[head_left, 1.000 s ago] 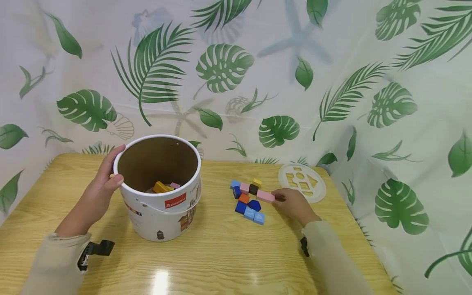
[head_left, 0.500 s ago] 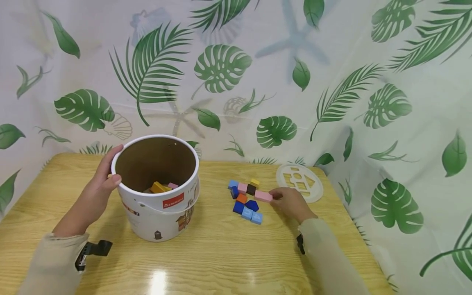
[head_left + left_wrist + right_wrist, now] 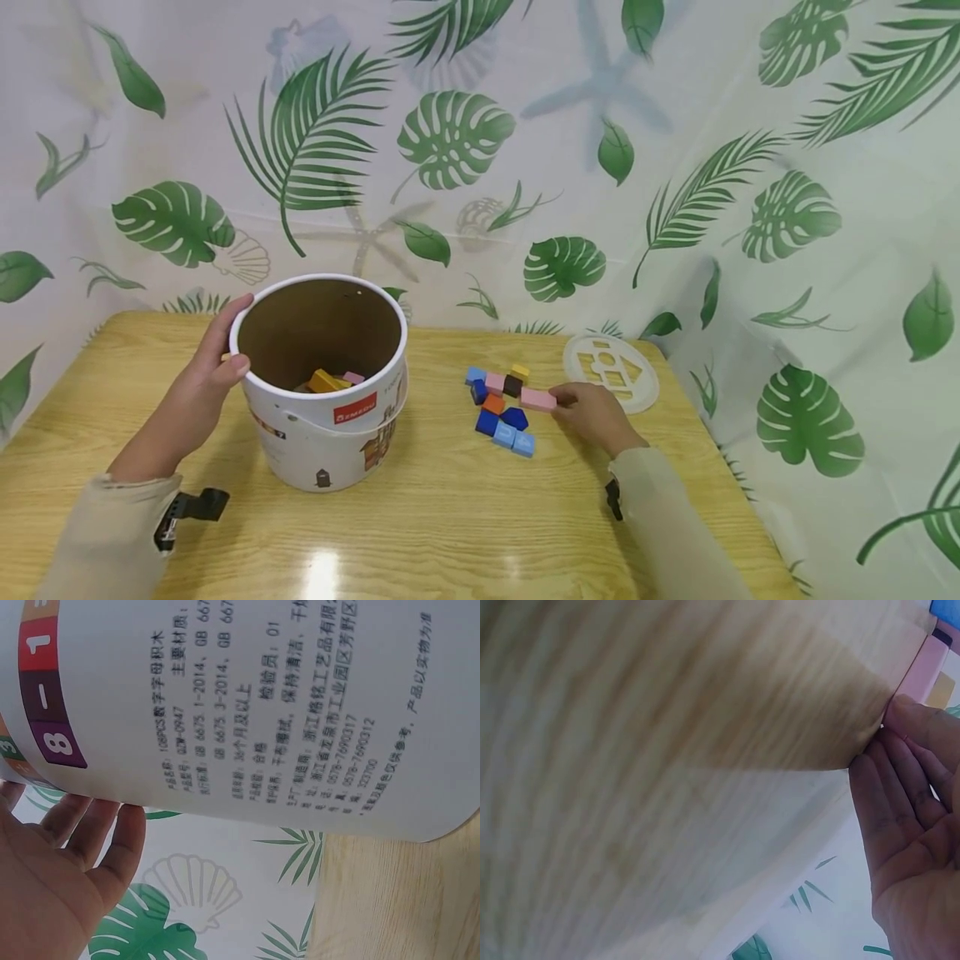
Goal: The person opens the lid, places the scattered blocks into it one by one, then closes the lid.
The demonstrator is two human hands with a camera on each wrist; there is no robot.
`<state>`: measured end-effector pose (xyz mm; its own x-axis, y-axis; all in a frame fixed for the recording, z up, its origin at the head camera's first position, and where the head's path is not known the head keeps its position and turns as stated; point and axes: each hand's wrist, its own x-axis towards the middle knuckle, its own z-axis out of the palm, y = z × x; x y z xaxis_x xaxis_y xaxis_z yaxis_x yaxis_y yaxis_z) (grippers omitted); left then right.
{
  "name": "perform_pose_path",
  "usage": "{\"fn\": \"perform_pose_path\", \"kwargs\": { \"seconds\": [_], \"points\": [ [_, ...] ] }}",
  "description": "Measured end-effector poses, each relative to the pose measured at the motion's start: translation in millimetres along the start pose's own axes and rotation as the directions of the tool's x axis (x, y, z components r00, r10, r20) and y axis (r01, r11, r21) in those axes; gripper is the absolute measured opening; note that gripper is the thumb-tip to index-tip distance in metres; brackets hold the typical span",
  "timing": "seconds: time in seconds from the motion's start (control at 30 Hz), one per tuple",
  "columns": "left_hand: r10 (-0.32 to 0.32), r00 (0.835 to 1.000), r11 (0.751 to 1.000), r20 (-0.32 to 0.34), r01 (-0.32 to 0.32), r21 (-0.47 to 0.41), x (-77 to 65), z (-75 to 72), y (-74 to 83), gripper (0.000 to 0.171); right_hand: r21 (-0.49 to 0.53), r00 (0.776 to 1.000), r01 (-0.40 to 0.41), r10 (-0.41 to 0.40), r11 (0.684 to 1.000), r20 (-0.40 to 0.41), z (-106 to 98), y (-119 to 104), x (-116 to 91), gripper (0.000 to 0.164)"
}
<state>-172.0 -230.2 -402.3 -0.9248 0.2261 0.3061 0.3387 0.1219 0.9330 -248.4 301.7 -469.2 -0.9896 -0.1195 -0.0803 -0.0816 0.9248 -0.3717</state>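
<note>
A white bucket (image 3: 322,442) with printed sides stands on the left of the table in the head view. My left hand (image 3: 183,400) holds it by its left side, thumb and fingers spread along the rim; the left wrist view has the fingertips against the printed wall. Toward the right, my right hand (image 3: 596,417) pinches the end of a pink block (image 3: 538,400) lying on the table. That block's other end is beside a black block (image 3: 512,385). Around it lie an orange block (image 3: 493,404), dark blue blocks (image 3: 487,422), light blue blocks (image 3: 504,434) and a yellow block (image 3: 521,372).
Inside the bucket, yellow blocks (image 3: 324,382) and a pink piece (image 3: 354,377) are visible; its bottom is partly hidden. A whitish round lid with cut-out shapes (image 3: 647,392) lies behind the right hand. A leaf-patterned cloth (image 3: 465,275) hangs behind the wooden table (image 3: 435,533).
The head view shifts very slightly. Both hands, the bucket and the blocks otherwise keep their places.
</note>
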Motion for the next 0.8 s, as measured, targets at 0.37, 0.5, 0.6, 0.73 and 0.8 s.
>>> {"fn": "perform_pose_path", "kwargs": {
  "seconds": [0.37,0.5,0.6,0.73,0.8],
  "points": [
    [-0.016,1.000,1.000,0.003,0.016,-0.027,-0.3,2.1,-1.0,0.065,-0.008,1.000,-0.013,0.013,1.000,-0.009,0.8,-2.1,-2.2,0.034],
    [-0.010,1.000,1.000,0.008,0.010,-0.013,1.1,2.2,-1.3,0.065,-0.011,1.000,-0.009,0.008,1.000,-0.021,1.9,-1.4,-2.6,0.033],
    [-0.004,1.000,1.000,0.010,0.004,-0.002,1.8,1.3,-1.6,0.066,-0.011,1.000,0.002,-0.002,1.000,-0.031,3.2,-0.3,-3.0,0.032],
    [-0.006,1.000,1.000,0.008,0.006,0.003,1.4,0.5,-1.2,0.066,-0.007,0.999,0.013,-0.014,1.000,-0.045,3.1,0.7,-2.7,0.032],
    [-0.006,1.000,1.000,0.006,0.006,-0.003,1.3,0.5,-1.0,0.066,-0.008,0.999,0.016,-0.016,1.000,-0.051,1.7,0.5,-2.7,0.032]
  ]
}}
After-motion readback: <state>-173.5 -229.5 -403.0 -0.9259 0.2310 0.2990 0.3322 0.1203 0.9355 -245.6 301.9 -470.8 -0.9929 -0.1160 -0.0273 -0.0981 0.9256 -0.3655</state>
